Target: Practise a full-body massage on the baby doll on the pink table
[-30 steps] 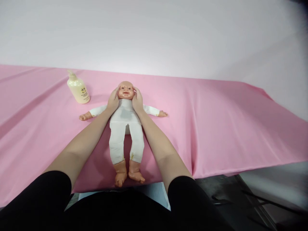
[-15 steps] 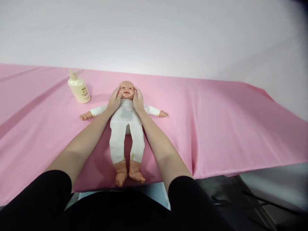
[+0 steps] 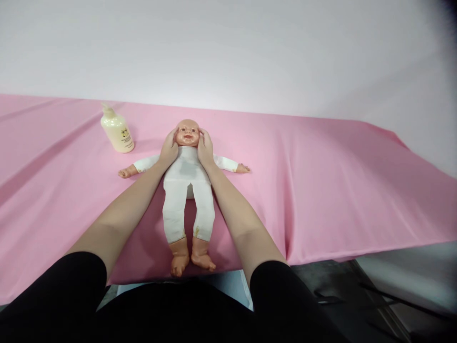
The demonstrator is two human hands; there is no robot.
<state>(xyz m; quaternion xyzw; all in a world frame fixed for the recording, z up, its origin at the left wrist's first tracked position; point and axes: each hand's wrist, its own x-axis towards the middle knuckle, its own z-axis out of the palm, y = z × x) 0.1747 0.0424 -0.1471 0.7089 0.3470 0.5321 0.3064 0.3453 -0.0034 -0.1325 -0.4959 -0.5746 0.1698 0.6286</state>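
Note:
A baby doll [image 3: 187,183] in white cloth lies on its back on the pink sheet [image 3: 321,181], feet toward me, arms spread wide. My left hand [image 3: 168,148] rests against the left side of the doll's head [image 3: 187,132], fingers up along the cheek. My right hand [image 3: 204,147] presses the other side of the head the same way. Both hands cup the face between them.
A cream pump bottle [image 3: 117,131] stands upright on the sheet, left of the doll's head. The sheet's near edge hangs at the right front, with dark floor and a frame [image 3: 357,295] below it. A pale wall rises behind.
My fingers have shifted slightly along the doll's cheeks; the left hand slid a little down. The doll and the bottle stay in place.

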